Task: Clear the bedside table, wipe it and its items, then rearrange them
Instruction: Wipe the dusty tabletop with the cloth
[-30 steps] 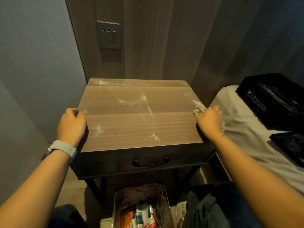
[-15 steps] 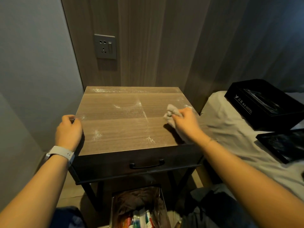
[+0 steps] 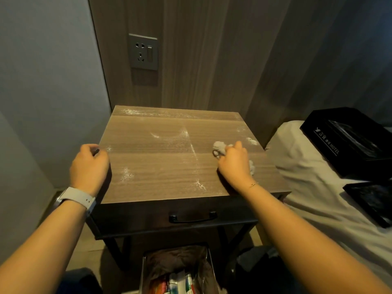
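Nearest, at 6 o'clock, sitting under the table (image 3: 161,166): a bin (image 3: 176,270). Bracing the table's 9 o'clock edge with the left hand (image 3: 89,166), fingers curled over the rim, and pressing a crumpled cloth (image 3: 219,147) onto the top at 3 o'clock with the right hand (image 3: 234,164), fingers bunched round it. Probably best working in overlapping passes from 3 toward 9, keeping pressure flat, catching white streaks mid-top and along the far 12 o'clock edge; waiting on the bed (image 3: 318,187) at 3 o'clock, the black boxes (image 3: 347,141).
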Demonstrator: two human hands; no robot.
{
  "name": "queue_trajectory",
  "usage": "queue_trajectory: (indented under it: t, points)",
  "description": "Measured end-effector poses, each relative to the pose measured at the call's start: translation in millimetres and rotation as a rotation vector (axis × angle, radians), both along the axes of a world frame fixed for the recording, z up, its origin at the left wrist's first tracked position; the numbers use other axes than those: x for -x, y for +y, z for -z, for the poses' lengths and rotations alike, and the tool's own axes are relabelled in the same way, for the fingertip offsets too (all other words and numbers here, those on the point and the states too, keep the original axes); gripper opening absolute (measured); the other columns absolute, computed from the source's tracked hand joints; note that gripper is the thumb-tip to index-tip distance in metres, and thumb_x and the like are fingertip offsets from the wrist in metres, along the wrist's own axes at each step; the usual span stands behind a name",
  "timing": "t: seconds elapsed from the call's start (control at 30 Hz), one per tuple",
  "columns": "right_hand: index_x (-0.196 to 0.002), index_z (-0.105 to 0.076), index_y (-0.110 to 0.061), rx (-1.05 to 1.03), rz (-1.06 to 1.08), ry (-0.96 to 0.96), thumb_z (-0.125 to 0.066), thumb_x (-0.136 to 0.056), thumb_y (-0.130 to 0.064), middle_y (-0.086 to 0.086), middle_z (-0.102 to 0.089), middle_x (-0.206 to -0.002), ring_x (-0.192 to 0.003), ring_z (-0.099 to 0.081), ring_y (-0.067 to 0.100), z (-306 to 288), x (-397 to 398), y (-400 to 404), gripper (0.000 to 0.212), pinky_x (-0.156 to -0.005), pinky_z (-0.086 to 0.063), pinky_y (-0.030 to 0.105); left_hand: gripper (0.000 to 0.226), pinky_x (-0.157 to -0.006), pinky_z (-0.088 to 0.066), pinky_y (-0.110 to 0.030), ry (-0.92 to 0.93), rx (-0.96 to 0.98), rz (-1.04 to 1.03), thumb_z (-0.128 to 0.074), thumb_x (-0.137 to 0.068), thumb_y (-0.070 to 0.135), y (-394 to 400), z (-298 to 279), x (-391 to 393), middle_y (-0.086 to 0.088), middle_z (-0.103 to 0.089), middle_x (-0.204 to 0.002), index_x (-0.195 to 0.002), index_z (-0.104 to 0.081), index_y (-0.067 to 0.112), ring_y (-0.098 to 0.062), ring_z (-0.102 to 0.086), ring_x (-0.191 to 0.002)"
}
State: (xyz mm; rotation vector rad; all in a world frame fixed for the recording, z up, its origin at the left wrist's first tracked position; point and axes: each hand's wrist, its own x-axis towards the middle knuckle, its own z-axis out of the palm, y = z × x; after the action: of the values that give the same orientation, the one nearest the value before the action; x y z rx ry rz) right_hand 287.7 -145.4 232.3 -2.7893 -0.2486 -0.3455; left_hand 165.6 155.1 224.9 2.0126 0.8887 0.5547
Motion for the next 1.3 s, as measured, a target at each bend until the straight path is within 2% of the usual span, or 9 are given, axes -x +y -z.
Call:
queue_trajectory:
  t: [0.1,0.23,0.37,0.5,0.73,0.9,1.07,1.2,1.3]
  points:
    - [-0.09,-0.068,0.002,-0.197,-0.2,0.162,-0.055,-0.092,-0.018,0.013,-0.056,-0.095,-0.08,-0.056,0.023,-12.3,20.1,14.1,0.023,-0.065,-0.044,0.025,0.041,-0.095,-0.039,-0.043,0.024,0.047,0.048,-0.046,-0.096,0.027,0.7,-5.4,3.7,-0.011,-0.052,-0.135,-0.135,-0.043,0.015,-0.034,-0.048,-0.122]
    - [-0.084,-0.068,-0.004,-0.661,-0.032,0.269,-0.052,-0.096,-0.016,0.005,-0.064,-0.072,-0.067,-0.061,0.015,-50.1,2.3,-25.9,0.024,-0.045,-0.043,0.011,0.047,-0.094,-0.041,-0.043,0.102,0.085,0.106,-0.043,-0.097,0.024,18.7,-16.4,-12.1,-0.015,-0.048,-0.138,-0.142,-0.035,0.013,-0.036,-0.049,-0.121]
    - [-0.076,-0.062,-0.015,-0.597,0.198,0.112,-0.048,-0.097,-0.024,0.01,-0.063,-0.079,-0.07,-0.057,0.02,-65.8,-42.2,-78.0,0.027,-0.059,-0.043,0.032,0.036,-0.093,-0.042,-0.056,0.205,0.022,0.144,-0.041,-0.094,0.02,49.5,-17.8,-54.8,-0.034,-0.057,-0.109,-0.109,-0.058,-0.007,-0.05,-0.052,-0.109]
    - [-0.098,-0.061,0.001,-0.602,0.384,0.191,-0.051,-0.095,-0.03,0.016,-0.063,-0.097,-0.09,-0.058,0.034,-37.2,-103.5,-101.1,0.033,-0.078,-0.046,0.036,0.028,-0.068,-0.04,-0.042,0.234,0.024,0.13,-0.039,-0.092,0.005,62.0,-10.2,-95.1,-0.03,-0.054,-0.08,-0.068,-0.052,-0.002,-0.04,-0.053,-0.077]
    - [-0.108,-0.065,-0.003,-0.507,0.555,0.124,-0.051,-0.09,-0.029,0.017,-0.061,-0.113,-0.098,-0.06,0.037,10.6,-144.9,-71.3,0.035,-0.09,-0.051,0.048,0.025,-0.069,-0.039,-0.041,0.212,-0.08,0.057,-0.037,-0.088,0.006,63.7,15.6,-112.0,-0.026,-0.053,-0.079,-0.073,-0.055,-0.004,-0.042,-0.049,-0.078]
    - [-0.105,-0.066,-0.002,-0.153,0.409,0.048,-0.05,-0.093,-0.024,0.017,-0.047,-0.12,-0.102,-0.052,0.038,-2.4,-127.3,-36.8,0.03,-0.089,-0.047,0.046,0.021,-0.066,-0.044,-0.043,0.167,-0.08,0.045,-0.042,-0.078,0.012,66.0,19.2,-111.5,-0.026,-0.057,-0.073,-0.067,-0.057,0.003,-0.045,-0.054,-0.075]
    - [-0.094,-0.069,-0.005,-0.158,0.002,0.121,-0.052,-0.093,-0.024,0.02,-0.051,-0.112,-0.099,-0.054,0.04,-10.5,-82.9,46.9,0.025,-0.089,-0.046,0.046,0.023,-0.065,-0.041,-0.042,0.186,-0.092,0.046,-0.04,-0.083,0.009,58.9,12.4,-106.1,-0.026,-0.054,-0.073,-0.065,-0.053,0.002,-0.043,-0.05,-0.072]
    - [-0.081,-0.068,-0.008,-0.308,-0.26,0.322,-0.054,-0.094,-0.022,0.007,-0.061,-0.084,-0.074,-0.058,0.021,-19.4,-57.6,66.9,0.023,-0.063,-0.043,0.03,0.025,-0.06,-0.035,-0.037,0.161,-0.07,0.031,-0.04,-0.086,0.009,55.7,8.5,-103.3,-0.032,-0.056,-0.078,-0.073,-0.056,-0.005,-0.041,-0.049,-0.069]
    - [-0.085,-0.07,-0.009,-0.596,-0.149,0.368,-0.055,-0.095,-0.021,0.001,-0.066,-0.075,-0.068,-0.06,0.012,-44.0,-70.5,37.6,0.022,-0.052,-0.045,0.018,0.023,-0.058,-0.031,-0.036,0.147,-0.073,0.027,-0.041,-0.085,0.008,53.9,6.6,-103.2,-0.03,-0.05,-0.07,-0.066,-0.051,-0.001,-0.034,-0.041,-0.063]
